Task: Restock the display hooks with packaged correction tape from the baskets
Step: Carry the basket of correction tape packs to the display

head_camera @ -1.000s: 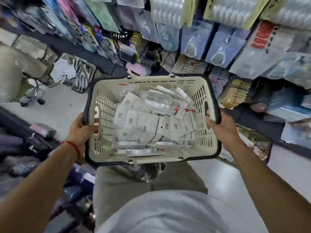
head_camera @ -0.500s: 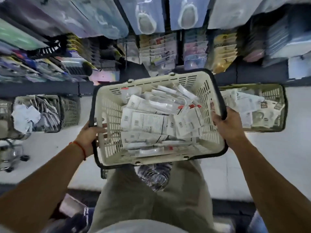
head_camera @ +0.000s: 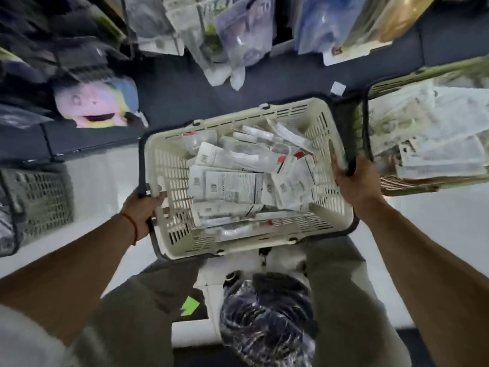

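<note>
Both hands (head_camera: 143, 207) grip basket (head_camera: 169, 165) — packets (head_camera: 227, 184) apparently between.

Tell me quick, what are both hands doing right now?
Left hand: closed, gripping the left rim of the cream basket.
Right hand: closed, gripping the basket's right rim.
</note>
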A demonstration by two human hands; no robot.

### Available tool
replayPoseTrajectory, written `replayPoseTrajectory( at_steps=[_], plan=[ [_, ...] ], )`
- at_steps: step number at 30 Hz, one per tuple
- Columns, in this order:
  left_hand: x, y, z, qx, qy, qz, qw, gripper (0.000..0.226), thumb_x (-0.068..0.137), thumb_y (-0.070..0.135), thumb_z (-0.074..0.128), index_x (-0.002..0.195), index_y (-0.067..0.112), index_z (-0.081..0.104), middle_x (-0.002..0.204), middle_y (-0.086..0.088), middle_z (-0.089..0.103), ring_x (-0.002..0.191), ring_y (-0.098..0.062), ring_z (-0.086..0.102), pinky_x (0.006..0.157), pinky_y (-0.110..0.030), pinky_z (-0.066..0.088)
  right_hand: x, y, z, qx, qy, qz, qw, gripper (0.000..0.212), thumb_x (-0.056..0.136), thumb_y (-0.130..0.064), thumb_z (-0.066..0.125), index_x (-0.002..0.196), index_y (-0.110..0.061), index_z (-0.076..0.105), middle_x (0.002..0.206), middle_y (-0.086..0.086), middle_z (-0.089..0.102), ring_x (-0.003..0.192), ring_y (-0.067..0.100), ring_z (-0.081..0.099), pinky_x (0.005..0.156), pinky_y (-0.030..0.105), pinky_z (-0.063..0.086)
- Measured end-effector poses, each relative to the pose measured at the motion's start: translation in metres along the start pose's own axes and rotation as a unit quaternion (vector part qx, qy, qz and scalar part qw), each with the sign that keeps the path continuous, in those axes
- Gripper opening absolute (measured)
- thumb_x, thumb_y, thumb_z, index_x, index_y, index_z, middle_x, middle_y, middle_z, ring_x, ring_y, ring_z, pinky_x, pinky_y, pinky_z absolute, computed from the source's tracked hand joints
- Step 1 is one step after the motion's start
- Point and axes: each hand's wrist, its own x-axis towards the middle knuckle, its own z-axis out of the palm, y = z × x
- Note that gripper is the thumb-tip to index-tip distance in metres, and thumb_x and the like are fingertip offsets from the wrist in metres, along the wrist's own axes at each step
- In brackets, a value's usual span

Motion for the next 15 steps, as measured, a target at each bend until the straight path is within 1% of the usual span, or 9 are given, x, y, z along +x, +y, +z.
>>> replayPoseTrajectory(
  at_steps=[2,3,4,6,7,10,12,13,15],
  plan=[
    [0.039,-0.014,0.012,-0.003,0.0,0.0,1.0,0.026,0.105,0.001,0.057,0.122,0.019,0.049,0.131,-0.009,0.066,0.083,-0.032,0.066,0.044,-0.027,0.057,0.029,0.018,0.036,0.003,0.001,0.006,1.0,0.041,0.102,-0.038,0.065,0.124,-0.003,0.063,0.115,0.022,0.071,0.107,0.042,0.068,0.09,0.054,0.058],
    [0.055,-0.02,0.018,-0.007,-0.001,0.001,1.0,0.026,0.105,0.001,0.057,0.122,0.02,0.05,0.131,-0.008,0.066,0.084,-0.033,0.066,0.048,-0.029,0.059,0.042,0.027,0.049,0.006,0.004,0.005,1.0,0.039,0.101,-0.036,0.066,0.123,-0.004,0.063,0.113,0.022,0.071,0.105,0.042,0.069,0.088,0.055,0.059],
    [0.069,-0.026,0.023,-0.01,0.001,-0.002,1.0,0.026,0.105,0.001,0.057,0.122,0.02,0.051,0.134,-0.009,0.066,0.087,-0.035,0.066,0.06,-0.036,0.064,0.051,0.034,0.061,0.007,0.006,0.003,1.0,0.037,0.101,-0.035,0.066,0.122,-0.004,0.063,0.11,0.022,0.07,0.102,0.043,0.069,0.086,0.055,0.06],
    [0.091,-0.038,0.028,-0.03,0.012,-0.012,0.999,0.024,0.105,0.001,0.057,0.12,0.019,0.055,0.137,-0.01,0.067,0.097,-0.04,0.066,0.088,-0.052,0.058,0.06,0.043,0.079,0.013,0.016,0.003,1.0,0.036,0.102,-0.037,0.066,0.119,-0.006,0.06,0.108,0.023,0.069,0.097,0.044,0.069,0.082,0.056,0.06],
    [0.098,-0.043,0.031,-0.041,0.014,-0.018,0.999,0.022,0.105,0.001,0.058,0.116,0.019,0.058,0.136,-0.01,0.068,0.1,-0.04,0.067,0.091,-0.053,0.056,0.061,0.047,0.085,0.013,0.026,0.003,1.0,0.037,0.102,-0.039,0.065,0.119,-0.006,0.059,0.107,0.024,0.068,0.096,0.044,0.069,0.081,0.054,0.06],
    [0.111,-0.059,0.035,-0.062,0.028,-0.004,0.998,0.023,0.098,0.003,0.069,0.104,0.024,0.064,0.11,-0.006,0.074,0.088,-0.031,0.072,0.067,-0.042,0.064,0.058,0.05,0.1,-0.013,0.065,-0.008,0.998,0.04,0.104,-0.036,0.061,0.127,-0.004,0.055,0.109,0.027,0.068,0.096,0.047,0.068,0.081,0.051,0.055],
    [0.119,-0.073,0.042,-0.026,0.072,0.04,0.996,0.029,0.093,0.005,0.076,0.11,0.023,0.061,0.092,-0.004,0.073,0.07,-0.02,0.072,0.053,-0.032,0.06,0.056,0.046,0.104,-0.008,0.078,-0.024,0.997,0.039,0.102,-0.026,0.058,0.131,-0.001,0.05,0.109,0.028,0.067,0.091,0.046,0.067,0.077,0.049,0.054],
    [0.124,-0.081,0.045,0.008,0.1,0.065,0.993,0.032,0.092,0.011,0.079,0.114,0.022,0.059,0.087,-0.002,0.074,0.064,-0.015,0.071,0.052,-0.029,0.058,0.054,0.044,0.106,-0.004,0.089,-0.04,0.995,0.041,0.099,-0.025,0.055,0.129,0.001,0.048,0.102,0.027,0.066,0.083,0.042,0.064,0.071,0.044,0.05],
    [0.133,-0.092,0.05,0.091,0.171,0.106,0.975,0.033,0.09,0.03,0.079,0.115,0.02,0.062,0.084,-0.001,0.075,0.066,-0.016,0.069,0.064,-0.03,0.056,0.052,0.041,0.109,-0.01,0.109,-0.063,0.992,0.049,0.091,-0.031,0.049,0.127,0.003,0.045,0.092,0.024,0.061,0.074,0.035,0.055,0.069,0.039,0.04]
  ],
)
